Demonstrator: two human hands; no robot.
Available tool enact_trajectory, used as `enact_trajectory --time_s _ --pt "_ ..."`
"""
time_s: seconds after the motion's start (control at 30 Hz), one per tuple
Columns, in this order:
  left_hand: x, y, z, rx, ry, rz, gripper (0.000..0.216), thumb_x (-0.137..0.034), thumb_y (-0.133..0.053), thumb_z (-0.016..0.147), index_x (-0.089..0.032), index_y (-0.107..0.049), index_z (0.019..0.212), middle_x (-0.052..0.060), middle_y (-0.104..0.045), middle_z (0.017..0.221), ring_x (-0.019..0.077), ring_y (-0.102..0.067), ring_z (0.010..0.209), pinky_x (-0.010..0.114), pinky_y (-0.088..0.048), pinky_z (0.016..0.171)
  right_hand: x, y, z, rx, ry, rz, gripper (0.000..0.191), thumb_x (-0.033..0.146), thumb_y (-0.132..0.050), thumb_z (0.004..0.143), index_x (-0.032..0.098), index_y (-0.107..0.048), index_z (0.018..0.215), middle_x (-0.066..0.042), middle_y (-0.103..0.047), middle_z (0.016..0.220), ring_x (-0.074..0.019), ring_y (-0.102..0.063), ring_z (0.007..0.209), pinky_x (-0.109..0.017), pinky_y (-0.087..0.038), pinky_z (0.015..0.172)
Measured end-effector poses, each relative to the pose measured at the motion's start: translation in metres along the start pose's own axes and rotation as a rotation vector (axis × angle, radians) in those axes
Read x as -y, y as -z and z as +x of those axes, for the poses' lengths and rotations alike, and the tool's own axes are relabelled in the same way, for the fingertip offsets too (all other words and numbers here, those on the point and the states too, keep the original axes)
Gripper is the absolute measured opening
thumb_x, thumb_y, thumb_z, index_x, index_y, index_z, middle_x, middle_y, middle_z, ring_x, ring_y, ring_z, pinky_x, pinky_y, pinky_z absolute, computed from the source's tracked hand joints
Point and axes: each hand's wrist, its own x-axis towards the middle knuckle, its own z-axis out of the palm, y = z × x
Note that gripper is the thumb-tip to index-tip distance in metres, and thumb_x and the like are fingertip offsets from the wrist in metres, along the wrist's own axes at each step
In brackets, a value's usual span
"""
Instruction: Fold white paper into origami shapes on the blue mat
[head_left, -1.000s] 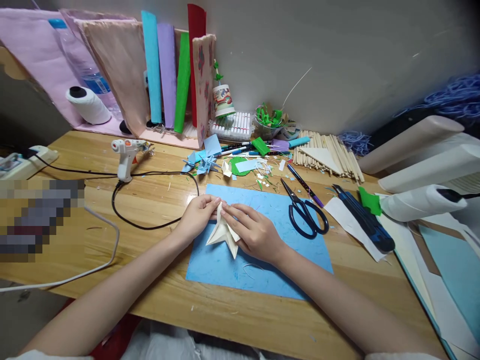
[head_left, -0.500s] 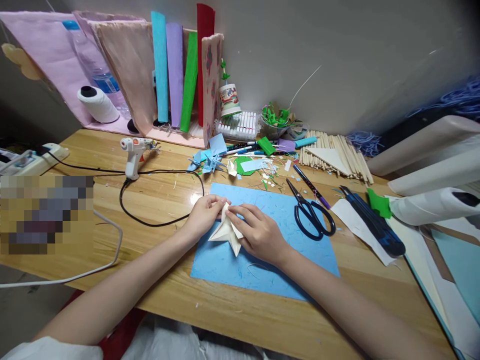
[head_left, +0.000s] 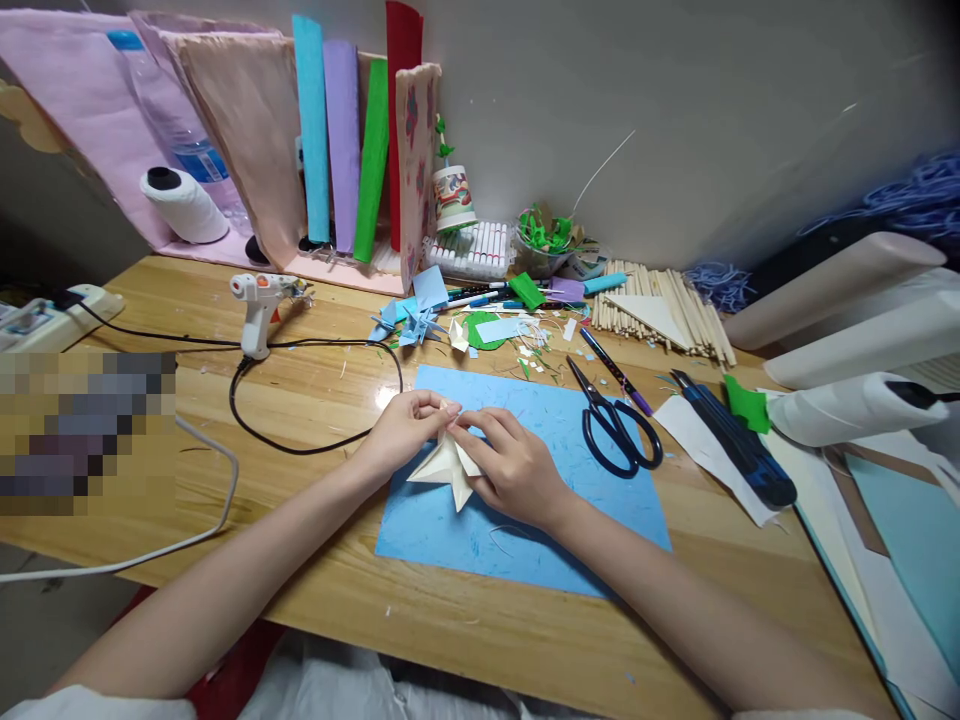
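A cream folded-paper flower with pointed petals hangs between my hands, over the blue sheet on the wooden table. My left hand pinches its narrow top end with thumb and forefinger. From the other side, my right hand grips the same top end and a side petal, its fingers curled and partly hiding the paper. Just right of my right hand lie black-handled scissors, half on the sheet. A thin pale strand rests on the sheet below my right wrist.
A white glue gun stands at left, its black cord looping toward my left hand. Blue folded paper pieces, scraps, markers and wooden sticks fill the back. A utility knife and thread spool lie at right.
The view has shifted slightly, moving the scene a little to the left. Both hands keep hold of the paper flower, with their fingers drawn slightly closer together at its top.
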Motion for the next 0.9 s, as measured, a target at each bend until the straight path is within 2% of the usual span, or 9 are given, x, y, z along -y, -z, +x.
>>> enact_trajectory --time_s 0.1,0.33,0.57,0.8,0.9 --pt "0.001 0.001 0.000 -0.011 0.017 -0.020 0.031 -0.036 -0.073 0.056 -0.010 -0.061 0.069 0.000 -0.060 0.057 0.0077 -0.051 0.050 0.019 -0.038 0.052 0.001 0.000 0.000 0.009 0.010 -0.008 0.041 0.016 -0.048 0.076 0.008 -0.052 0.116 -0.014 -0.054 0.113 -0.0262 -0.043 0.101 -0.038 -0.045 0.082" --pt "0.004 0.001 0.000 -0.051 -0.009 0.056 0.033 -0.040 -0.072 0.056 -0.010 -0.062 0.064 -0.001 -0.056 0.052 0.0072 -0.046 0.045 0.019 -0.034 0.046 0.001 0.000 0.000 0.003 0.006 -0.015 0.039 0.017 -0.050 0.073 0.009 -0.055 0.112 -0.013 -0.058 0.104 -0.0252 -0.046 0.090 -0.036 -0.046 0.070" --pt "0.005 -0.001 -0.001 -0.046 -0.001 0.086 0.029 -0.038 -0.068 0.059 -0.010 -0.063 0.068 -0.001 -0.056 0.051 0.0073 -0.044 0.043 0.020 -0.032 0.044 0.002 -0.001 0.001 -0.042 0.043 -0.030 0.031 0.014 -0.048 0.075 0.008 -0.059 0.103 -0.011 -0.061 0.083 -0.0220 -0.047 0.078 -0.032 -0.044 0.062" --pt "0.007 0.004 0.004 0.012 0.031 0.078 0.029 -0.039 -0.060 0.067 -0.010 -0.065 0.072 0.003 -0.062 0.060 0.0116 -0.054 0.051 0.023 -0.041 0.052 0.001 -0.002 0.001 -0.019 0.047 -0.041 0.030 0.015 -0.047 0.078 0.009 -0.059 0.104 -0.009 -0.061 0.081 -0.0215 -0.047 0.077 -0.031 -0.043 0.063" --pt "-0.003 0.002 -0.001 -0.037 -0.089 0.179 0.029 -0.038 -0.052 0.076 -0.012 -0.065 0.079 0.006 -0.065 0.071 0.0161 -0.059 0.068 0.027 -0.045 0.065 0.000 -0.002 0.001 -0.009 -0.020 -0.008 0.030 0.016 -0.045 0.081 0.010 -0.058 0.108 -0.010 -0.061 0.088 -0.0213 -0.048 0.081 -0.032 -0.043 0.066"
